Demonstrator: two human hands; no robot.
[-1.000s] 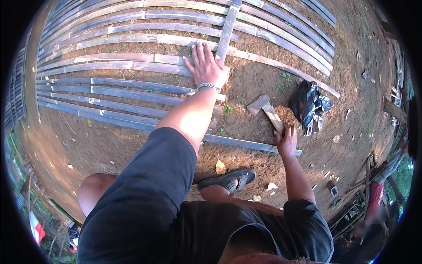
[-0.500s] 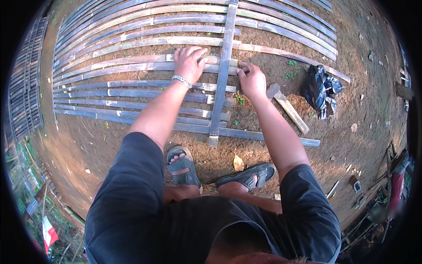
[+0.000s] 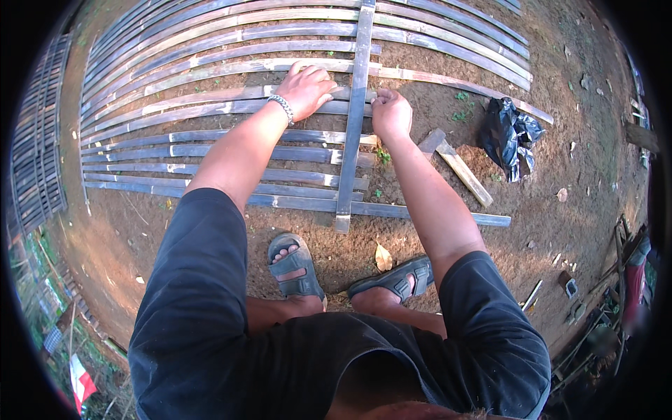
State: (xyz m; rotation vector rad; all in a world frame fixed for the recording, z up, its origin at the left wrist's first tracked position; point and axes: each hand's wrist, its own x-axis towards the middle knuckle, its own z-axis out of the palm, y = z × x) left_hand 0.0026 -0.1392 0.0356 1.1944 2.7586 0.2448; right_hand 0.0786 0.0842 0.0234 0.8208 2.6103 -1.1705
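Split bamboo slats lie in rows on the soil, with a crosswise bamboo strip over them. My left hand, a bracelet at its wrist, rests over the slats just left of this strip. Its fingers are stretched and slightly bent, with the thumb apart. Just right of the strip, my right hand has its fingers curled in a pinch at the short end of a slat; the fingertips are partly hidden. A hammer with a pale wooden handle lies on the ground beside my right forearm.
A crumpled black plastic bag sits right of the hammer. My sandalled feet stand below the slats, near a dry leaf. Another slatted panel is at the far left. Sticks and clutter line the right edge.
My left hand has shifted slightly right toward the crosswise strip, its fingers drawn closer together. My right hand has moved slightly left and its fingers have curled in at the slat end.
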